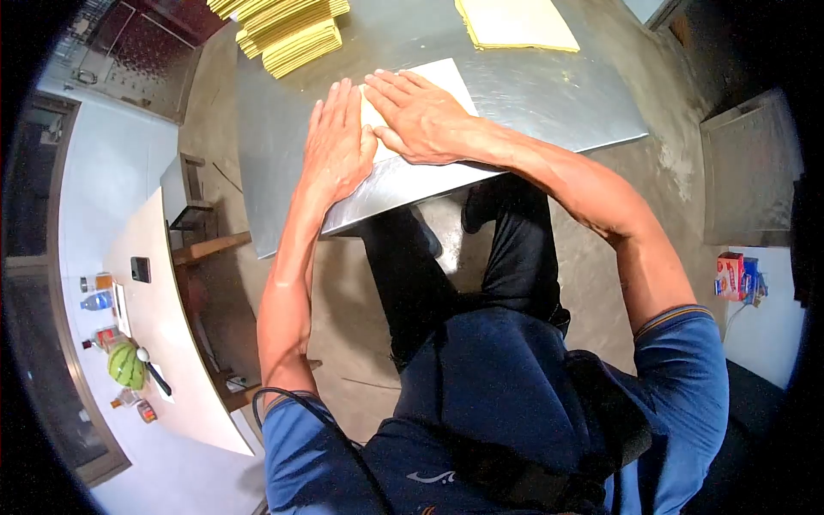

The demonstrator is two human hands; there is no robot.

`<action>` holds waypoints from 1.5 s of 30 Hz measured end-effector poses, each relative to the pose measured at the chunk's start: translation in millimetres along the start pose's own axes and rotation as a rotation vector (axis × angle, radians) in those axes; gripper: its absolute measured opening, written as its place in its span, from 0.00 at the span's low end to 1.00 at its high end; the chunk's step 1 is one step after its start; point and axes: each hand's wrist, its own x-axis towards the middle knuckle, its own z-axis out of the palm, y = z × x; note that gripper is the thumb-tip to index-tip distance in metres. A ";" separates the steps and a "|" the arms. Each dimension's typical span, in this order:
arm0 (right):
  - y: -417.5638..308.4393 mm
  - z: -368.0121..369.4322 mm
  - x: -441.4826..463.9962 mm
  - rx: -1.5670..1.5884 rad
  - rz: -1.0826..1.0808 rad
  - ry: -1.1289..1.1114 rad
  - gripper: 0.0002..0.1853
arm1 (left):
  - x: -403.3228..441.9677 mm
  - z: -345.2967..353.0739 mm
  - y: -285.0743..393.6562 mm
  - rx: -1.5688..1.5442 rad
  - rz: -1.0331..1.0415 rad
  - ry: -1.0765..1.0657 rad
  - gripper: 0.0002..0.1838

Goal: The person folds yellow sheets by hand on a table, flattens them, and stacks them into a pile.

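On the metal tabletop (558, 99), a pale yellow sheet (451, 79) lies near the front edge, partly covered by my hands. Its material is not clear from here. My left hand (340, 142) lies flat at the sheet's left side, fingers stretched forward. My right hand (422, 118) presses flat on the sheet, palm down, fingers pointing up and left. The two thumbs are close together. Neither hand grips anything.
Folded yellow bundles (292, 39) are piled at the table's far left. A flat yellow stack (518, 24) lies at the far right. To the left, a pale side table (184, 343) holds a phone (140, 269), a watermelon (126, 366) and a bottle (96, 301).
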 end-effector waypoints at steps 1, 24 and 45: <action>4.3 -5.8 -5.0 -0.027 0.017 -0.040 0.40 | -0.7 -1.0 0.7 0.010 -0.001 -0.005 0.35; 45.6 -47.9 -55.5 -0.081 0.141 -0.076 0.34 | 14.3 -1.9 -1.5 -0.025 -0.050 -0.031 0.39; 51.8 -31.1 -49.7 -0.104 0.163 -0.079 0.35 | 6.0 -6.7 -3.3 0.087 -0.099 -0.048 0.36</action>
